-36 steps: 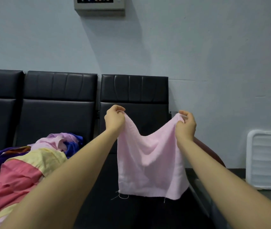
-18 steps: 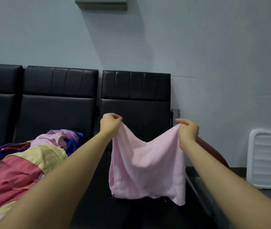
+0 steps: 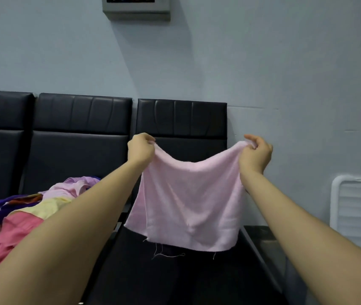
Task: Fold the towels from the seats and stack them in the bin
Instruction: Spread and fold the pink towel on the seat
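A pale pink towel (image 3: 188,203) hangs in the air above the right-hand black seat (image 3: 175,278), spread wide between my hands. My left hand (image 3: 141,149) pinches its upper left corner and my right hand (image 3: 255,154) pinches its upper right corner. The top edge sags in the middle and loose threads dangle from the bottom hem. A heap of other towels (image 3: 21,216), pink, yellow, purple and lilac, lies on the seat to the left. A white ribbed plastic bin (image 3: 357,214) leans against the wall at the far right.
Black padded seat backs (image 3: 80,133) run along the grey wall behind the towel. A grey wall-mounted box (image 3: 136,7) hangs above. A dark side surface (image 3: 265,236) lies between the right seat and the white bin.
My hands have moved apart and slightly upward, stretching the pink towel wider and flatter. Its bottom hem now hangs straighter above the seat.
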A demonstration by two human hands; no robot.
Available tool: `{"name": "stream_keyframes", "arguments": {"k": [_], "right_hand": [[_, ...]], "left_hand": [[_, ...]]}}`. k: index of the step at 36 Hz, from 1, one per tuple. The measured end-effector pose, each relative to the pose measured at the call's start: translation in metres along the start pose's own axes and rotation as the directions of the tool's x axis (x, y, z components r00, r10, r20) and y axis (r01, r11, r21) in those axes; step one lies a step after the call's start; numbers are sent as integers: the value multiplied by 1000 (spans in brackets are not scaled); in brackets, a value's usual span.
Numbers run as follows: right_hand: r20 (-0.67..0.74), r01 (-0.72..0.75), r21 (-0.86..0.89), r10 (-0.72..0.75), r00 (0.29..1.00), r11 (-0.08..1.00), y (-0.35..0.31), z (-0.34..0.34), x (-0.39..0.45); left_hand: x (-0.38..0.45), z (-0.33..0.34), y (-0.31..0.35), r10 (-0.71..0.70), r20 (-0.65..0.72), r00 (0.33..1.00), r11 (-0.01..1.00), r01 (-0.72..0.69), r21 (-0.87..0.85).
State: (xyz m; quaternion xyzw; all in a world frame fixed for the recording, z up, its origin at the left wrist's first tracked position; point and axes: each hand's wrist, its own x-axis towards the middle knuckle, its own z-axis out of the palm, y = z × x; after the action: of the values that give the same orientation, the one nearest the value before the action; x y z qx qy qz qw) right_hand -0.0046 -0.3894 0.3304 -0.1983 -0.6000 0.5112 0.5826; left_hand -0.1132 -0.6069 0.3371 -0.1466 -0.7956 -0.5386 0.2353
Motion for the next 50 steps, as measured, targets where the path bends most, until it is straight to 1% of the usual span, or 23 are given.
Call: {"name": "stream_keyframes", "arguments": {"k": [3, 4, 6, 8, 10, 12, 13, 15, 17, 19, 22, 24, 27, 29, 31, 33, 35, 37, 38, 42, 44, 49, 50], "right_hand": [[-11, 1, 2, -1, 1000, 1000, -4, -2, 3], [-16, -4, 1, 4, 1000, 1000, -5, -4, 4], [-15, -23, -3, 23, 1000, 1000, -4, -7, 4], [-15, -41, 2, 41, 999, 999, -3, -10, 4], [-20, -48, 3, 49, 999, 999, -2, -12, 3], [-19, -50, -10, 49, 999, 999, -1, -14, 1], [-13, -53, -20, 53, 999, 998, 0, -14, 1], [-3, -52, -46, 52, 999, 998, 0, -17, 0], [28, -24, -131, 28, 999, 991, 2, -21, 1], [77, 21, -244, -2, 997, 969, 5, -26, 2], [156, 70, -388, -9, 988, 919, 13, -32, 4], [195, 136, -505, -41, 980, 852, 17, -35, 3], [300, 305, -702, -121, 946, 644, 21, -38, 3], [331, 354, -777, -140, 933, 520, 21, -40, 3], [353, 390, -832, -165, 921, 394, 22, -40, 5], [404, 438, -858, -175, 898, 266, 22, -41, 8], [455, 485, -851, -179, 872, 199, 21, -42, 10], [485, 516, -835, -189, 854, 189, 18, -42, 12], [487, 522, -828, -199, 851, 206, 16, -42, 13], [457, 505, -801, -218, 862, 321, 7, -43, 17], [453, 507, -786, -230, 862, 354, 2, -43, 21], [497, 541, -774, -213, 841, 329, -10, -40, 31], [500, 541, -785, -207, 841, 301, -13, -40, 33]], "left_hand": [[-2, -4, 7, -42, -69, 997, 998, 39, -47], [-2, -6, 10, -35, -76, 996, 999, 33, -30], [-2, -8, 10, -12, -49, 999, 1000, 14, 25], [-1, -8, 12, 6, 43, 999, 996, -10, 89], [-2, -5, 14, -15, 159, 987, 973, -23, 231], [-4, -3, 15, -73, 276, 958, 895, -59, 441], [-5, -3, 15, -86, 331, 940, 854, -101, 510], [-8, -4, 14, -93, 430, 898, 799, -191, 571], [-9, -4, 10, -101, 474, 875, 746, -248, 618], [-8, 0, 6, -72, 442, 894, 700, -270, 661], [-8, 7, 3, 25, 378, 925, 681, -293, 671], [-8, 11, -1, 78, 349, 934, 654, -312, 689], [-9, 16, -5, 156, 300, 941, 585, -333, 740], [-12, 17, -5, 200, 287, 937, 544, -350, 762], [-16, 16, -2, 238, 279, 930, 504, -364, 783], [-19, 13, 1, 275, 284, 919, 473, -386, 792], [-21, 13, 2, 294, 288, 911, 447, -398, 801], [-22, 14, 0, 297, 296, 908, 432, -404, 807], [-23, 14, 0, 299, 295, 908, 430, -404, 807], [-21, 13, 0, 309, 262, 914, 442, -382, 811], [-18, 11, 5, 327, 238, 915, 458, -373, 807], [-10, 5, 19, 366, 171, 915, 481, -343, 807], [-9, 4, 21, 368, 160, 916, 482, -335, 810]]}}
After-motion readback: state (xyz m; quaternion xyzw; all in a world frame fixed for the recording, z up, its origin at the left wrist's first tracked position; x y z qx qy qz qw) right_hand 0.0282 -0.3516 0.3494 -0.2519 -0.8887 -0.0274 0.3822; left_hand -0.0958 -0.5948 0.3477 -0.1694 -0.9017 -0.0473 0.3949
